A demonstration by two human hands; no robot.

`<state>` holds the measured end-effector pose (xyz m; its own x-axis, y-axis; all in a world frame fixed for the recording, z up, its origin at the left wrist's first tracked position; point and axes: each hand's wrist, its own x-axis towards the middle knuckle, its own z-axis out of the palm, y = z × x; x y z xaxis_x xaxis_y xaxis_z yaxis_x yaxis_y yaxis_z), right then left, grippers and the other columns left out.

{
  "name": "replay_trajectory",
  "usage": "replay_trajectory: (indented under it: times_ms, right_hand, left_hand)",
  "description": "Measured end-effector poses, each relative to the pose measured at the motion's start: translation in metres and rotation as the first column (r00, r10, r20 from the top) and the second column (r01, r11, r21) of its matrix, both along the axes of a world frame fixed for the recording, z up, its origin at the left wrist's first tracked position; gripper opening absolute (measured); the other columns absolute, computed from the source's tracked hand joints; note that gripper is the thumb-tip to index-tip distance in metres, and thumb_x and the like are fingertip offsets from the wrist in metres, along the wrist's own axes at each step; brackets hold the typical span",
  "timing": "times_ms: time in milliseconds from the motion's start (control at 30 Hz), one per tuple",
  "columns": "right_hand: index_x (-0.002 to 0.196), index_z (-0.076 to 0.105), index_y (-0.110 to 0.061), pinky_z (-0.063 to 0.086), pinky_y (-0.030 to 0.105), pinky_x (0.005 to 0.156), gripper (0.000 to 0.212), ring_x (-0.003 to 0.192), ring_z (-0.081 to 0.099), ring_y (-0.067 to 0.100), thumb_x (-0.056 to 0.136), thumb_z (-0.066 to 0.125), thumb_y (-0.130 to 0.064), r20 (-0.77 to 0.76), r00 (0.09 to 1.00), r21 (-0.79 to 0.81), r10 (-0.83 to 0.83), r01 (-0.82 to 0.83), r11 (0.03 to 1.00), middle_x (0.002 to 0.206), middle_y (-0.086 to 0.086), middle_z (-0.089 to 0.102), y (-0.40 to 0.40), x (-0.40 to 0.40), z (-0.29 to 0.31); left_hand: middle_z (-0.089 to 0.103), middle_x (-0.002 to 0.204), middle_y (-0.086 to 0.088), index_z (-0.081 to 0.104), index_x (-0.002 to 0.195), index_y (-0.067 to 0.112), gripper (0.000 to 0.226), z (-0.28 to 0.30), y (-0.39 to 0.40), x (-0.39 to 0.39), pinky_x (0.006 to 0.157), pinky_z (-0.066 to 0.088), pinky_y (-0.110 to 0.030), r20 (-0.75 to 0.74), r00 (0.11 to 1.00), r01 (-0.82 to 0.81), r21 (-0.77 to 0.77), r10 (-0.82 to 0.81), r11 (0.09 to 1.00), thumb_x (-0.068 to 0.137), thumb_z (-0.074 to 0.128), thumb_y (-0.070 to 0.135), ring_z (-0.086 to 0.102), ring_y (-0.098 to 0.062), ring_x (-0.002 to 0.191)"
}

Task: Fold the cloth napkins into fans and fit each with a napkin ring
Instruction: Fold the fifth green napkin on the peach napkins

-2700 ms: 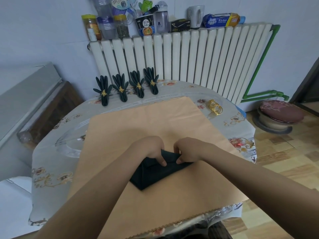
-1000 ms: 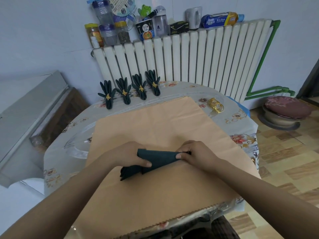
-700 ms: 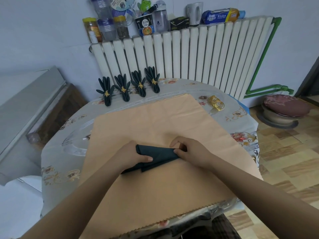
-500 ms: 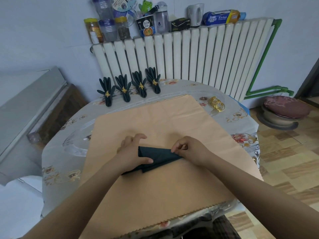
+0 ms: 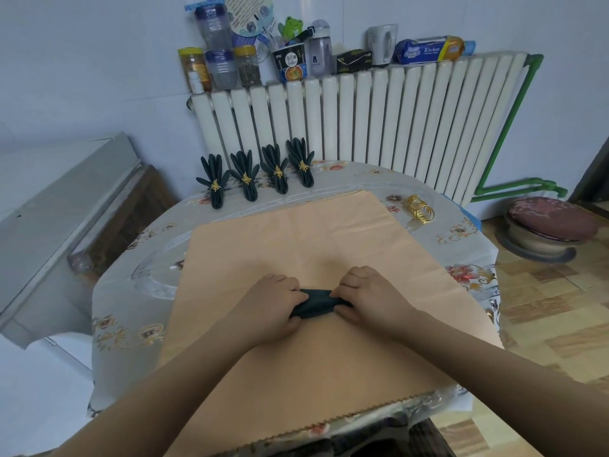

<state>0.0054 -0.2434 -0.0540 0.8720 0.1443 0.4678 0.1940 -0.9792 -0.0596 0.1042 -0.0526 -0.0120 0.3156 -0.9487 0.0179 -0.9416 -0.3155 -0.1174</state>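
Peach-coloured paper (image 5: 329,357) lies nearest me, a broad matte sheet with a pinked, zigzag front edge, spread flat over the table. On it, both my hands close on the dark green napkin (image 5: 314,303), which is gathered into a narrow, soft bundle lying crosswise between them. My left hand (image 5: 272,305) is curled over its left end, fingers wrapped above and thumb tucked under, so that end is hidden. My right hand (image 5: 367,296) pinches the right end, knuckles up, thumb pressed along the near side. Only the short middle stretch of cloth shows, creased and slightly rounded; I cannot tell how many pleats it holds.

Under the paper the table wears a pale grey tablecloth (image 5: 125,324) printed with gold scrolls and red flowers, glossy as if covered by clear plastic. Farther off on the right, just beyond the paper's corner, a small stack of thin gold napkin rings (image 5: 419,208) rests on the cloth, wiry and bright.

At the table's far edge stand four finished napkin fans (image 5: 255,173) in a row — dark, finger-like pleats splaying upward, each cinched at the waist by a gold leaf-shaped ring. Behind them rises a white ribbed radiator (image 5: 362,127) with a green pipe at its right side, its top crowded with plastic jars, a noodle cup, a grey mug and a blue-and-yellow packet.
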Motion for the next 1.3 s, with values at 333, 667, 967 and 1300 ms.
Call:
replay_trajectory:
  times_ms: [333,667,967,1300]
  right_hand:
    - [0.072,0.067,-0.017,0.042,0.022,0.061,0.033,0.059,0.059,0.017,0.076,0.04,-0.035,-0.062,0.99,-0.009,-0.127,0.127,0.992,0.063,-0.003,0.063,0.001,0.016,0.002]
    - [0.073,0.071,-0.017,0.039,0.022,0.062,0.038,0.059,0.057,0.015,0.08,0.042,-0.04,0.091,0.994,-0.094,-0.067,0.076,0.993,0.063,-0.004,0.06,-0.011,0.025,-0.013]
    - [0.074,0.066,-0.017,0.045,0.02,0.057,0.036,0.058,0.056,0.016,0.086,0.038,-0.037,0.047,0.995,0.023,-0.089,0.088,0.996,0.065,-0.003,0.061,-0.041,0.042,0.007]
    - [0.099,0.07,-0.014,0.043,0.03,0.071,0.038,0.079,0.06,0.021,0.087,0.05,-0.045,-0.059,0.957,0.223,-0.284,0.29,0.931,0.086,0.001,0.068,-0.122,0.056,0.027]
  left_hand:
    - [0.052,0.119,-0.006,0.048,0.121,0.012,0.028,0.006,-0.027,0.015,0.087,0.031,-0.031,0.101,0.991,-0.09,0.077,0.082,0.993,0.101,0.035,0.028,0.049,-0.023,0.107]
    - [0.059,0.07,0.005,0.063,0.079,0.02,0.04,-0.002,-0.023,0.041,0.055,0.044,-0.023,0.216,0.973,0.065,0.06,-0.076,0.996,0.084,0.032,0.044,0.056,-0.013,0.06]
    - [0.062,0.11,0.0,0.061,0.114,0.015,0.037,0.024,-0.055,0.064,0.087,0.031,-0.025,-0.062,0.998,0.005,-0.066,-0.009,0.998,0.095,0.047,0.043,0.053,-0.018,0.105]
    - [0.061,0.106,0.003,0.061,0.113,0.019,0.035,0.036,-0.15,0.099,0.085,0.029,-0.028,0.05,0.999,0.015,-0.088,-0.01,0.996,0.098,0.039,0.042,0.052,-0.019,0.102]
